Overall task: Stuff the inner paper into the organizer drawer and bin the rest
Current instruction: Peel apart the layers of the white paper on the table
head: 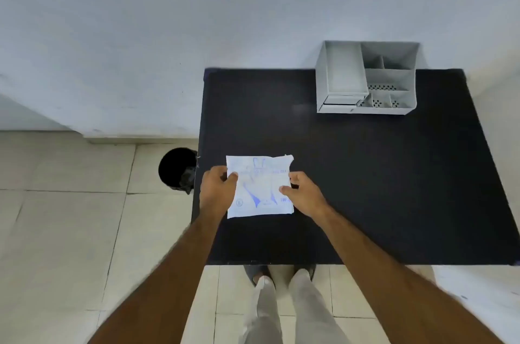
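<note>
A white packet with blue print (260,187) lies near the left side of the black table (365,189). My left hand (218,189) pinches its left edge and my right hand (304,191) pinches its right edge. The inner paper is not visible. A grey desk organizer (365,77) stands at the table's far right, with a small drawer (342,100) at its lower front left that looks pulled out a little. A black bin (177,169) stands on the floor just left of the table.
A pale wall rises behind the table. Beige floor tiles (70,217) spread to the left and in front. My legs and feet (281,287) are at the table's near edge.
</note>
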